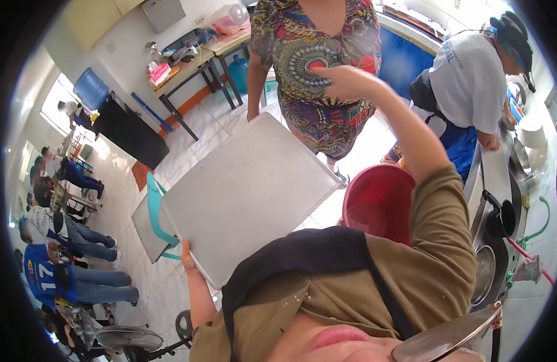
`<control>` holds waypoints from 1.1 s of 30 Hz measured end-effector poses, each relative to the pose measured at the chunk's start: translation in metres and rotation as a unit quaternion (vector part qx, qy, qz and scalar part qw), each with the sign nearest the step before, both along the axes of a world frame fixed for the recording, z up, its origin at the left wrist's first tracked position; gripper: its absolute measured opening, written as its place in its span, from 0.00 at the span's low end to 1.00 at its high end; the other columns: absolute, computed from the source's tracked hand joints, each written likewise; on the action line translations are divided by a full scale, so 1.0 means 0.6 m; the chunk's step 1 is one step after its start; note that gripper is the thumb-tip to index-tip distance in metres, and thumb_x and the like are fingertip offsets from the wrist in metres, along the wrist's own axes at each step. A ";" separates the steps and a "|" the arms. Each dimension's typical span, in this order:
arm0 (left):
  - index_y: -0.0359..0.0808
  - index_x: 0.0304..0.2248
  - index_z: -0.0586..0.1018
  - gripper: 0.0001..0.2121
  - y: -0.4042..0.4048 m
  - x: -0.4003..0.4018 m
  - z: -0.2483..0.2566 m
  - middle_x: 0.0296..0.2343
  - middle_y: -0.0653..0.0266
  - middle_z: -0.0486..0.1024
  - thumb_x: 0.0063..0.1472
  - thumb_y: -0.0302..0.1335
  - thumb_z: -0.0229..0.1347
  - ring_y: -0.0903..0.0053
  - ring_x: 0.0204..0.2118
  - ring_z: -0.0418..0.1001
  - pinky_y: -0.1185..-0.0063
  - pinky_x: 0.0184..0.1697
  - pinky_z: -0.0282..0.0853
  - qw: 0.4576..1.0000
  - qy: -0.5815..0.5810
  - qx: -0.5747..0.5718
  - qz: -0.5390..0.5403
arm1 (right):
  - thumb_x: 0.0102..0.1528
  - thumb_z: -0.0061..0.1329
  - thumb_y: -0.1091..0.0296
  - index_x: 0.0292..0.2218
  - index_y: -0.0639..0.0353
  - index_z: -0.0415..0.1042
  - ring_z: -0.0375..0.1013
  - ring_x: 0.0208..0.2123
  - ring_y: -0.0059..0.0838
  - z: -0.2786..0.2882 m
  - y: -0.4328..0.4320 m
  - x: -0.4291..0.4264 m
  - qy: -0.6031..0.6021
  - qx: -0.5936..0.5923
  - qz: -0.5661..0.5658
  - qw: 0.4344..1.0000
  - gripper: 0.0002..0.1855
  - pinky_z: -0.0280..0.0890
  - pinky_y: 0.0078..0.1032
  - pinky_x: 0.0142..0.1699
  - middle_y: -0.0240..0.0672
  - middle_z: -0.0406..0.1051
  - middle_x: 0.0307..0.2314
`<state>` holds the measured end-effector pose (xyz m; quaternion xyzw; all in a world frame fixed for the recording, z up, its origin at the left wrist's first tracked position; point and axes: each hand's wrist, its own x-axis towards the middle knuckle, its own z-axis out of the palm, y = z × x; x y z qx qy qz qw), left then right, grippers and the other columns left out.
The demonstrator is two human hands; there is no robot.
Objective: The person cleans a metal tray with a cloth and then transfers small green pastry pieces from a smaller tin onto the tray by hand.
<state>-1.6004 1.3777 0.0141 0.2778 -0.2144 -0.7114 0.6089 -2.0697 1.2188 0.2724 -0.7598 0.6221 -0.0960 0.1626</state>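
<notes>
My left hand [188, 260] grips the near left edge of a large, flat grey metal tray [256, 185], its thumb showing at the rim. The tray is held off the floor at a tilt. Another person in a patterned dress [314, 104] stands across from me, with a lowered hand [252, 114] at the tray's far corner. My raised right hand [351, 83] reaches out in front of that dress. Its fingers are slightly blurred and nothing shows in them. A large red plastic tub [376, 199] stands on the floor below my right arm.
A turquoise plastic chair [156, 212] stands beside the tray. On the right, a person in a white shirt [468, 77] bends over a sink counter holding a black saucepan [500, 215]. A black water dispenser [133, 129], an electric fan [129, 337] and several people are at left.
</notes>
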 end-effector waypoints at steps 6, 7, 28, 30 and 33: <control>0.33 0.50 0.56 0.28 -0.019 0.050 -0.016 0.46 0.52 0.61 0.55 0.43 0.44 0.59 0.46 0.62 0.63 0.47 0.60 0.999 0.013 0.042 0.017 | 0.48 0.42 0.62 0.47 0.57 0.60 0.71 0.22 0.36 -0.110 0.114 -0.036 0.122 0.168 0.052 0.977 0.24 0.65 0.27 0.29 0.43 0.70 0.21; 0.33 0.50 0.56 0.28 -0.026 0.050 -0.014 0.46 0.52 0.61 0.55 0.43 0.44 0.59 0.46 0.62 0.63 0.47 0.60 0.999 0.019 0.036 0.022 | 0.49 0.42 0.62 0.46 0.58 0.62 0.71 0.20 0.31 -0.112 0.151 -0.014 0.105 0.306 0.029 0.946 0.22 0.66 0.23 0.28 0.38 0.71 0.19; 0.31 0.47 0.62 0.24 -0.039 0.116 -0.012 0.41 0.53 0.66 0.57 0.42 0.43 0.62 0.41 0.67 0.67 0.43 0.65 0.993 0.022 0.021 0.113 | 0.54 0.36 0.50 0.45 0.62 0.61 0.66 0.39 0.26 -0.278 -0.133 0.160 -0.505 0.245 -0.095 0.822 0.25 0.60 0.25 0.44 0.39 0.66 0.37; 0.31 0.46 0.62 0.24 -0.043 0.145 -0.013 0.41 0.53 0.66 0.57 0.42 0.43 0.63 0.41 0.68 0.68 0.43 0.65 0.993 0.008 0.023 0.112 | 0.54 0.35 0.49 0.40 0.64 0.65 0.67 0.37 0.24 -0.289 -0.123 0.183 -0.527 0.379 -0.075 0.757 0.25 0.62 0.24 0.43 0.37 0.67 0.36; 0.31 0.48 0.60 0.25 -0.062 0.178 -0.021 0.41 0.53 0.66 0.56 0.42 0.45 0.64 0.41 0.68 0.71 0.42 0.66 0.993 0.010 0.012 0.117 | 0.52 0.38 0.48 0.43 0.66 0.62 0.66 0.40 0.33 -0.277 -0.118 0.217 -0.499 0.380 -0.083 0.774 0.28 0.61 0.28 0.44 0.45 0.65 0.38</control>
